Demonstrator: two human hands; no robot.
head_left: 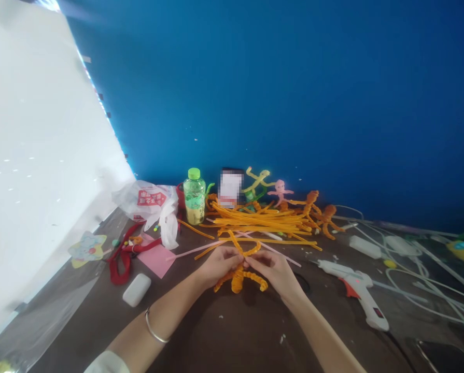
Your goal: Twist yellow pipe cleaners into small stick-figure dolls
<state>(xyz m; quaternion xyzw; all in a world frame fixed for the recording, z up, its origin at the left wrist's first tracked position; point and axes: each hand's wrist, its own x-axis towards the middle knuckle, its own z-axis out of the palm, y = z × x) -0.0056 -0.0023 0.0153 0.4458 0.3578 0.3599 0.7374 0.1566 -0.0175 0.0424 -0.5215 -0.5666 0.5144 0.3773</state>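
Note:
Between my two hands is an orange pipe cleaner figure (237, 280), its coiled head and two curled arms pointing toward me and two thinner ends pointing away. My left hand (224, 263) pinches it at the middle from the left, thumb and forefinger together. From the other side my right hand (271, 268) pinches the same spot, close to the bent right-hand end. The fingertips nearly meet and hide the joint. Just beyond them lies a pile of loose orange pipe cleaners (266, 220), with a few pink ones (200, 249) at its edge.
Finished orange figures (328, 221), a pink figure (280, 191) and a yellow one (259, 178) stand at the back by a bottle (194, 199). A glue gun (358, 290) and white cables (414, 290) lie right. A plastic bag (146, 202), red ribbon (120, 264) and white case (137, 290) lie left.

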